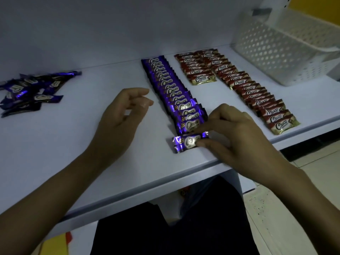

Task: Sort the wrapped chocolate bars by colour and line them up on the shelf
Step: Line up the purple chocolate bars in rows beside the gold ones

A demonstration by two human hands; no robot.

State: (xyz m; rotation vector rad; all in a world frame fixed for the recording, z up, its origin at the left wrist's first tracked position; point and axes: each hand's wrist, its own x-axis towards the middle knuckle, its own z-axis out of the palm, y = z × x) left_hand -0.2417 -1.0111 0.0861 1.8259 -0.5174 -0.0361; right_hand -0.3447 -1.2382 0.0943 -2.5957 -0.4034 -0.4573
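A long overlapping row of purple Choco bars runs from the back of the white shelf toward its front edge. At the row's near end lies one purple bar flat on the shelf; my right hand pinches its right end between thumb and fingers. My left hand hovers left of the row, fingers loosely curled, holding nothing. Two rows of red Choco bars lie to the right. A loose pile of purple bars sits at the far left.
A white perforated plastic basket stands at the back right of the shelf. The shelf's front edge runs just below my right hand. Below it are a lower shelf, dark clothing and a tiled floor.
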